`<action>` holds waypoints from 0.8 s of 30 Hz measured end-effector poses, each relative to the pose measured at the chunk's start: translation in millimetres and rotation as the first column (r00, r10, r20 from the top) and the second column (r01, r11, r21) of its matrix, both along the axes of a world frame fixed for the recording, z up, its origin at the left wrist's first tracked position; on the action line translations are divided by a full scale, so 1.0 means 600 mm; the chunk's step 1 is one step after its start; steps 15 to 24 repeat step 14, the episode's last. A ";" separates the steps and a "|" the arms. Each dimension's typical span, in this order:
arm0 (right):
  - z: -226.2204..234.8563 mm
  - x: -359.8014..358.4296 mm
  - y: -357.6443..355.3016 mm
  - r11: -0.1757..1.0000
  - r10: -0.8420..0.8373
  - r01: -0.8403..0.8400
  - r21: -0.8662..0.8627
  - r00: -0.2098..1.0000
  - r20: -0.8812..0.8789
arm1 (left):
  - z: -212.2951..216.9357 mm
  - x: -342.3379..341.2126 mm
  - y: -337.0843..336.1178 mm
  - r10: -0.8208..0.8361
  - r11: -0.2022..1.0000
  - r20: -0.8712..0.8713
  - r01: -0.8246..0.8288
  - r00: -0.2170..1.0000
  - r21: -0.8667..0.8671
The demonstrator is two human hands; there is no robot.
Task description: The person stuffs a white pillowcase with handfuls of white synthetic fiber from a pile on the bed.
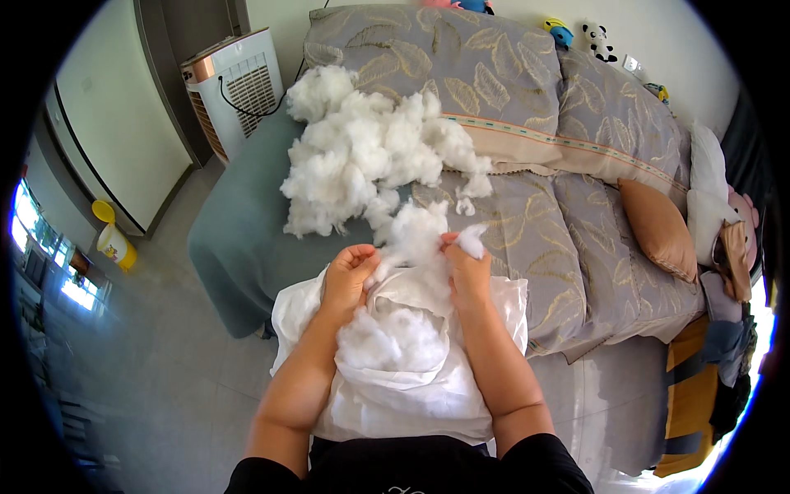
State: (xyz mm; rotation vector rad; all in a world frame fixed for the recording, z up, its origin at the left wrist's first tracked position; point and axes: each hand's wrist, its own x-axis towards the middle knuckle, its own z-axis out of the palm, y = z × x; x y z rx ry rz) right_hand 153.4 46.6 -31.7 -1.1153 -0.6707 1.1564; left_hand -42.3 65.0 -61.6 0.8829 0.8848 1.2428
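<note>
My left hand (350, 273) is closed with curled fingers at the left edge of a loose tuft of white fibre stuffing (411, 235). On the tuft's other side, my right hand (469, 272) pinches it, and a small wisp stands up beside the knuckles. The tuft stretches between both hands, above a white fabric cover (403, 403) spread over my lap. Through the cover's round opening, more stuffing (391, 342) shows inside. Just beyond my hands, a large heap of the same stuffing (362, 148) rests on the sofa.
The grey leaf-patterned sofa (527, 239) has a teal cloth (239, 222) over its left end. A brown cushion (658, 229) lies at the right. An air cooler (234, 90) stands behind on the left, and a yellow-and-white bin (117, 245) is on the floor. Small plush toys (598, 39) line the sofa back.
</note>
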 end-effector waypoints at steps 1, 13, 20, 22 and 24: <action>0.007 -0.005 -0.008 0.995 0.086 -0.083 0.051 0.995 -0.047 | 0.016 0.008 -0.008 -0.025 1.000 0.039 0.026 0.999 -0.010; -0.066 0.009 0.098 0.964 -0.249 0.139 0.227 0.775 0.581 | -0.018 0.007 0.016 0.010 0.998 -0.042 -0.013 0.999 -0.064; -0.098 0.014 0.125 0.911 -0.377 0.104 0.399 0.602 0.704 | -0.041 0.007 0.031 -0.026 0.997 -0.079 0.020 0.997 -0.078; -0.098 0.014 0.125 0.911 -0.377 0.104 0.399 0.602 0.704 | -0.041 0.007 0.031 -0.026 0.997 -0.079 0.020 0.997 -0.078; -0.098 0.014 0.125 0.911 -0.377 0.104 0.399 0.602 0.704 | -0.041 0.007 0.031 -0.026 0.997 -0.079 0.020 0.997 -0.078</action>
